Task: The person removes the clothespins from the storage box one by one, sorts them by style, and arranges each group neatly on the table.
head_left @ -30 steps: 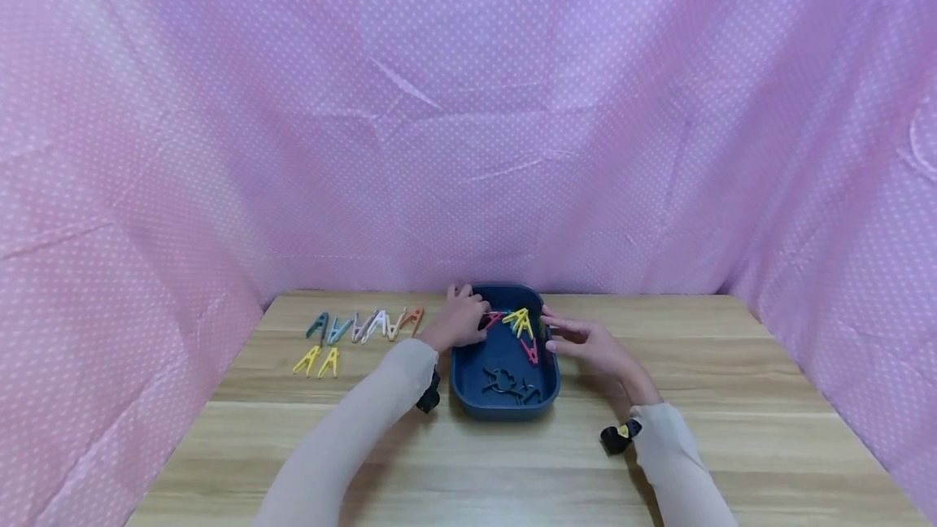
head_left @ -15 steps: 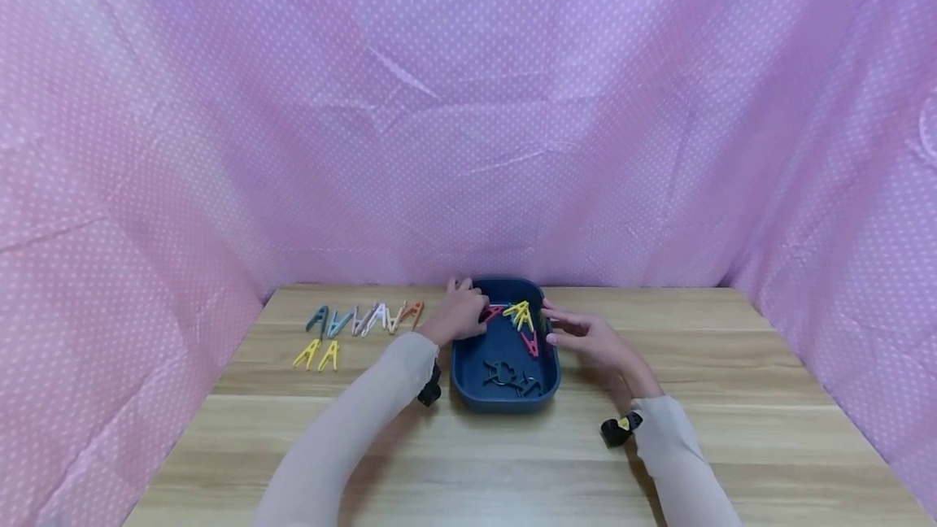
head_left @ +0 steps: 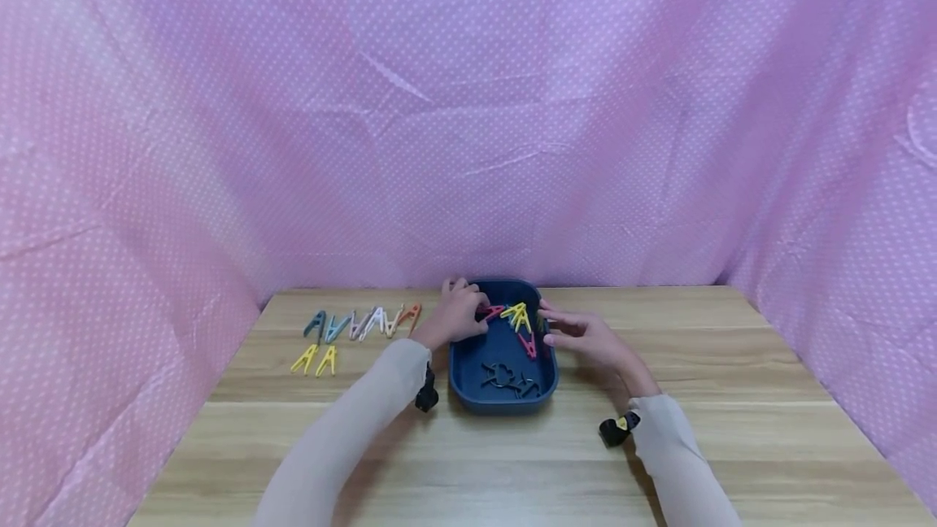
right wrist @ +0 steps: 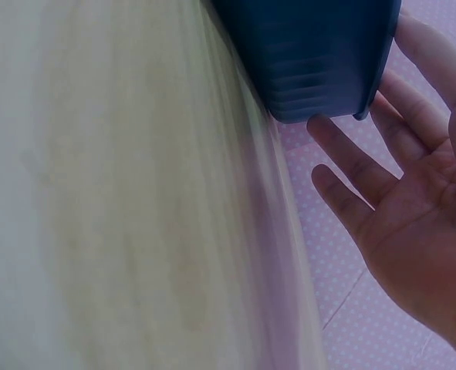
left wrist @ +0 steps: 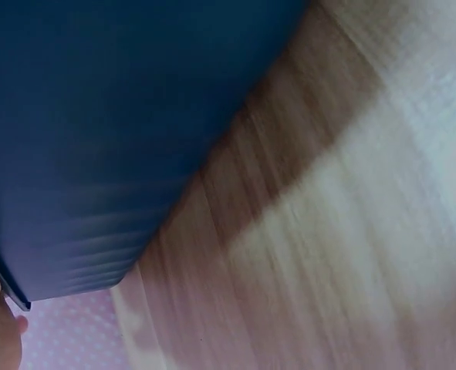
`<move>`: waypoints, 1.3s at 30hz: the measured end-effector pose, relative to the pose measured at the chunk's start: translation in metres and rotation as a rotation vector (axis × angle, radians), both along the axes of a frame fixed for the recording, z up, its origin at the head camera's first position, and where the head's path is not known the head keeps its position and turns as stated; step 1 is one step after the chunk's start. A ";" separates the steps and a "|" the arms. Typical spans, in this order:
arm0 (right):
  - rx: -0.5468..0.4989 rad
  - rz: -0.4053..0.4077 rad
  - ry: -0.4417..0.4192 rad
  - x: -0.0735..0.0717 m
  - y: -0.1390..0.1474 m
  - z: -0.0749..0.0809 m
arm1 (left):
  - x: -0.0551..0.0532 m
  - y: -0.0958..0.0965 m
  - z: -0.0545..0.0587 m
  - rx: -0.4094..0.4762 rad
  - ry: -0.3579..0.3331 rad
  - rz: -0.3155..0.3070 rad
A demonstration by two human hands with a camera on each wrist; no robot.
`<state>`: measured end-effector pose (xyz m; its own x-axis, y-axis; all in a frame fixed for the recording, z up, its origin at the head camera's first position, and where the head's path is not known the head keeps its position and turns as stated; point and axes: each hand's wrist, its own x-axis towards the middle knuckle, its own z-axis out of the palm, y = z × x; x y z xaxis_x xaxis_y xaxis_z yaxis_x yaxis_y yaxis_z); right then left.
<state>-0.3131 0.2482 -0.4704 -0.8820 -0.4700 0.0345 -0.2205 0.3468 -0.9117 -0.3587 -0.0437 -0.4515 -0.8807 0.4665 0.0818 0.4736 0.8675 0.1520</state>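
Observation:
A dark blue plastic bin (head_left: pixel 503 408) stands on the table with clothes pegs inside. My left hand (head_left: pixel 457 315) reaches over its left rim, the thumb inside and the fingertips toward the back corner. A red peg (head_left: pixel 494 312) shows between thumb and forefinger; I cannot tell whether they pinch it. My right hand (right wrist: pixel 413 193) lies along the bin's right side, fingers spread and nearly straight, fingertips at the rim. Yellow pegs (head_left: pixel 518 316) and a pink peg (head_left: pixel 528 345) lie by the right wall. Dark clips (head_left: pixel 501 376) lie at the near end.
Left of the bin a row of pegs lies on the wooden table (head_left: pixel 732 397), from a dark teal peg (head_left: pixel 315 323) to an orange peg (head_left: pixel 412 316). Two yellow pegs (head_left: pixel 326 360) lie in front. A pink dotted cloth (head_left: pixel 468 145) hangs behind the table.
The whole head view shifts slightly. Both hands, the bin and the pegs keep their places relative to one another.

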 end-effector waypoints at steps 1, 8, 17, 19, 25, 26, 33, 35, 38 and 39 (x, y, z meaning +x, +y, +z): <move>0.005 0.004 0.004 0.000 0.000 0.000 | 0.001 -0.001 0.000 0.011 0.006 0.003; 0.026 0.007 0.026 0.000 0.000 0.000 | 0.006 -0.002 0.001 0.085 0.058 0.025; 0.019 0.014 0.017 0.003 -0.003 -0.002 | 0.014 -0.006 -0.002 0.220 0.100 0.029; 0.021 0.011 0.017 0.004 -0.003 -0.003 | 0.016 -0.007 -0.003 0.253 0.109 0.029; 0.007 0.000 0.014 0.004 -0.004 -0.004 | 0.019 -0.011 0.002 0.332 0.125 0.035; 0.010 -0.002 0.016 0.004 -0.004 -0.003 | 0.019 -0.012 0.004 0.348 0.127 0.039; 0.020 -0.007 0.017 0.002 -0.004 -0.001 | 0.028 -0.024 0.023 0.451 0.158 0.062; 0.008 -0.002 0.020 0.001 -0.005 -0.001 | 0.031 -0.029 0.028 0.472 0.178 0.063; -0.008 0.007 0.026 0.000 -0.005 0.000 | 0.035 -0.038 0.034 0.498 0.190 0.067; -0.008 0.010 0.029 -0.001 -0.005 0.000 | 0.035 -0.041 0.036 0.503 0.191 0.067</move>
